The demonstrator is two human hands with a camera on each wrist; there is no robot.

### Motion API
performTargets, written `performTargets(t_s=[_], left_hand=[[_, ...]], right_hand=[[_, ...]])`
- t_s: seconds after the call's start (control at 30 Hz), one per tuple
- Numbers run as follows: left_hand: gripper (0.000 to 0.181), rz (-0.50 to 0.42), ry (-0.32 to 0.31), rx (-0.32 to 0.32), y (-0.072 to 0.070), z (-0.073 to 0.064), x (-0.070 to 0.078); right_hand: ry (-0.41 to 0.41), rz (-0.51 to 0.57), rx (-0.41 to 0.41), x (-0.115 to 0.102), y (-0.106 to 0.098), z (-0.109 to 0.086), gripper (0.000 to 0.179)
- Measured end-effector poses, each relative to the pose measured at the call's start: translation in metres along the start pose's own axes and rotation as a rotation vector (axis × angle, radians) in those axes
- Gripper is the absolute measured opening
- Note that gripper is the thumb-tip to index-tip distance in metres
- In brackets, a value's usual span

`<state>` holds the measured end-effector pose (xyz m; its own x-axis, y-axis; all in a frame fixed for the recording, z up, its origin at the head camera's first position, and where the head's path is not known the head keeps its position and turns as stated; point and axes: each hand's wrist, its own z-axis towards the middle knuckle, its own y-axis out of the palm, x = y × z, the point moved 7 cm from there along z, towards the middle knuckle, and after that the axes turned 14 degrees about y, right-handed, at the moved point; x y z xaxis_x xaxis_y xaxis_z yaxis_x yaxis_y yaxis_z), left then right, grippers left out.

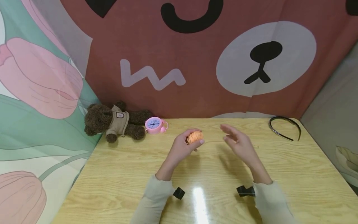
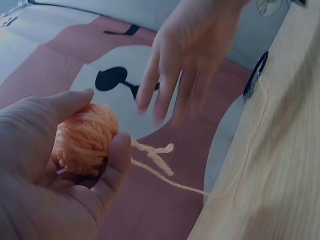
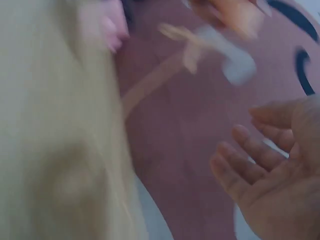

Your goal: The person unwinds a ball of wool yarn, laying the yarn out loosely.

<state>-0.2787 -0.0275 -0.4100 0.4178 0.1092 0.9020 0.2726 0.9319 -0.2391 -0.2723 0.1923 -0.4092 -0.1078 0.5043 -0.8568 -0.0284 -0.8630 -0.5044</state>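
- The orange yarn ball (image 1: 195,137) sits just below the middle of the head view, raised over the surface (image 1: 212,174) in the left hand (image 1: 180,146).
- The left fingers (image 2: 119,152) are curled round the ball, with one side of it left bare; such a cupped grip probably steadies the soft windings without crushing them.
- The right hand (image 1: 237,140), right of the middle, holds nothing: its fingers (image 2: 167,87) are loose and well apart from the ball. That gap seems to give it room to work the yarn.
- A thin strand (image 2: 170,181) trails from the ball down to the surface, passing beyond the right hand; its slack suggests nothing is pulling on it.
- A short twisted piece (image 2: 160,159) sticks out beside the ball; whether it is a tied end, I cannot tell.
- The teddy bear (image 1: 118,123) lies on its back at the left, with the pink alarm clock (image 1: 153,124) by its feet; the black headband (image 1: 275,132) rests at the far right. Placed near the back edge, all three leave space around the hands, perhaps deliberately.
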Motion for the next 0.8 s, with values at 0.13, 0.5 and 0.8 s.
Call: performTargets(t_s=[0.13, 0.5, 0.8], left_hand=[[0.043, -0.005, 0.022, -0.067, 0.009, -0.002, 0.007], [0.038, 0.015, -0.003, -0.012, 0.000, -0.003, 0.005], [0.040, 0.026, -0.015, 0.022, -0.010, -0.003, 0.003]], right_hand=[[-0.073, -0.012, -0.221, -0.014, 0.050, -0.008, 0.061], [0.076, 0.038, -0.153, -0.005, 0.049, -0.011, 0.035], [0.041, 0.110, -0.017, -0.004, 0.011, -0.006, 0.021]])
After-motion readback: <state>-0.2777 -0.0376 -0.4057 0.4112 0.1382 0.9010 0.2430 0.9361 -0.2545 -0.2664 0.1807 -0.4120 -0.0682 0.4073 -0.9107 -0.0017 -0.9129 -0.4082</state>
